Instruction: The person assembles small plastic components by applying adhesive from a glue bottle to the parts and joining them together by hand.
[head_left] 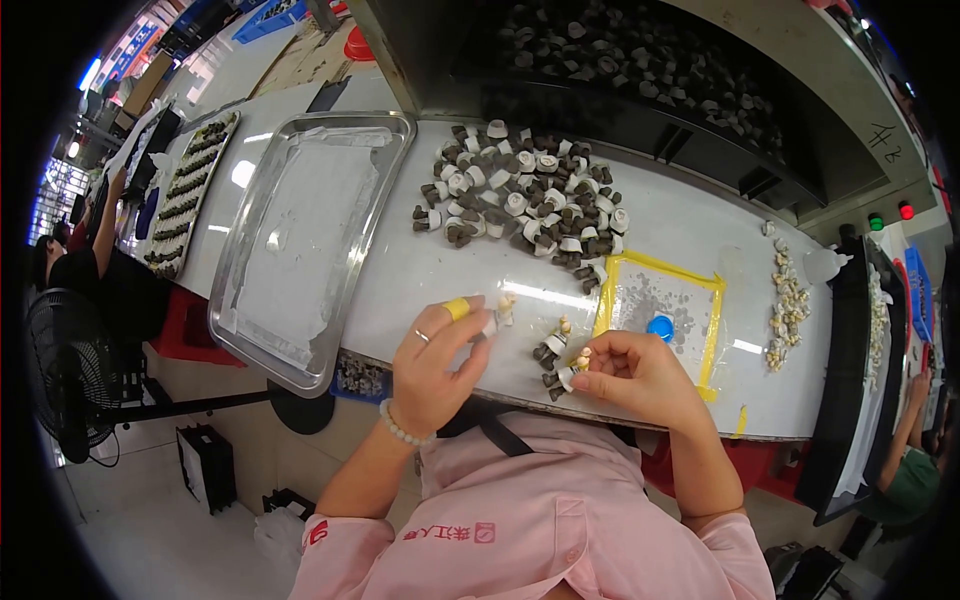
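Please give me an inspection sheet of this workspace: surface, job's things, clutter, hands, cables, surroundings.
Surface: white bench, glossy.
Job's things: heap of small dark and white parts; few parts by the hands.
Clutter: steel tray at left; yellow-taped square with blue cap; row of pale bits.
Hands: left hand, yellow tape on one finger, pinches a small part; right hand holds a small part.
Cables: nothing seen.
Surroundings: fan at left; other people at both edges.
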